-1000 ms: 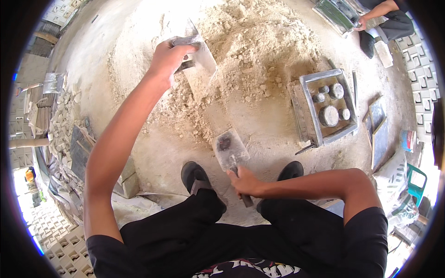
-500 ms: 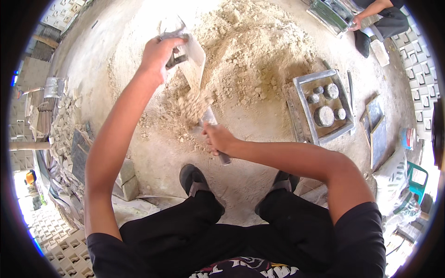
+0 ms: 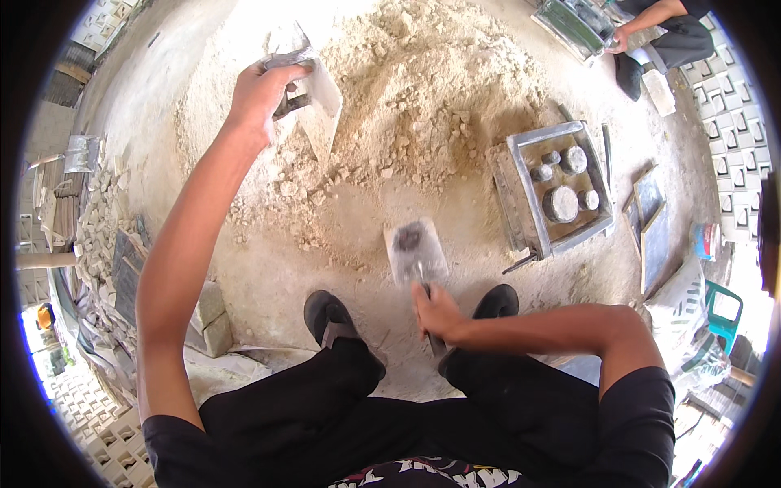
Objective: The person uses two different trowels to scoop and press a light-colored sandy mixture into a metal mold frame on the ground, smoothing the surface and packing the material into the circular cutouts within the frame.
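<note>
My left hand (image 3: 259, 96) is closed around the dark handle of a flat, pale plastering float (image 3: 325, 106), which hangs tilted over the pile of crumbly sand-coloured mix (image 3: 407, 106). My right hand (image 3: 442, 313) grips the handle of a square-bladed trowel (image 3: 416, 256) just in front of my feet. Its blade is pale with a dark patch in the middle, and no heap of mix lies on it. Between the trowel and the pile is a strip of dusty floor (image 3: 358, 211).
To the right sits a square mould frame (image 3: 549, 236) with several round blocks inside. Dark panels (image 3: 651, 211), a white sack (image 3: 682, 305) and a green plastic stool (image 3: 722, 313) are farther right. Another person's hand (image 3: 620, 39) holds a box-shaped mould at the far right. Rubble (image 3: 110, 220) lies left.
My right hand has drawn the trowel back from the pile, toward my feet; the loose mix falling around its blade is gone. The float in my left hand has shifted slightly left and up.
</note>
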Demonstrator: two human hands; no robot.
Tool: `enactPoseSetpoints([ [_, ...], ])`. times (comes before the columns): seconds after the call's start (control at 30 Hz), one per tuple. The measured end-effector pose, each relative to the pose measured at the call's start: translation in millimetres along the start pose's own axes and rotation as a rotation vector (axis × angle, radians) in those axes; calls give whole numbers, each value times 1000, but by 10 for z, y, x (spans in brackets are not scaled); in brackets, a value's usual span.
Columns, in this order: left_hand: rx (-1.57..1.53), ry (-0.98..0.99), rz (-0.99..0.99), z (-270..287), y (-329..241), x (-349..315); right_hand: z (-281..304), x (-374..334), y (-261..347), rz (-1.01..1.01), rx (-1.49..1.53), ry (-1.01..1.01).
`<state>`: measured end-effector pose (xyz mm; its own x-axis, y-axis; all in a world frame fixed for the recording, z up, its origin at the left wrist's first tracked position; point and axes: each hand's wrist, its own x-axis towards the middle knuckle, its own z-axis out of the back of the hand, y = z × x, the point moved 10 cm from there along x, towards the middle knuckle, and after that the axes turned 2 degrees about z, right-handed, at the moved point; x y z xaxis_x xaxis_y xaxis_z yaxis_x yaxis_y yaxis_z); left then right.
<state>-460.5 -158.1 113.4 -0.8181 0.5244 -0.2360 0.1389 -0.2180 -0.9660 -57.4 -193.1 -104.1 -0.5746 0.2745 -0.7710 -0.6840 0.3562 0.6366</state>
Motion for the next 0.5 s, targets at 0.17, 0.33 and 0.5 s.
enactPoseSetpoints([
  [0.17, -13, 60, 62, -177, 38, -53, 590, 898, 891, 238, 117, -255],
  [0.33, 18, 55, 57, -159, -28, -109, 874, 1205, 1811, 98, 525, -102],
  [0.5, 29, 35, 39, -105, -40, -81, 953, 793, 2023, 100, 631, 101],
])
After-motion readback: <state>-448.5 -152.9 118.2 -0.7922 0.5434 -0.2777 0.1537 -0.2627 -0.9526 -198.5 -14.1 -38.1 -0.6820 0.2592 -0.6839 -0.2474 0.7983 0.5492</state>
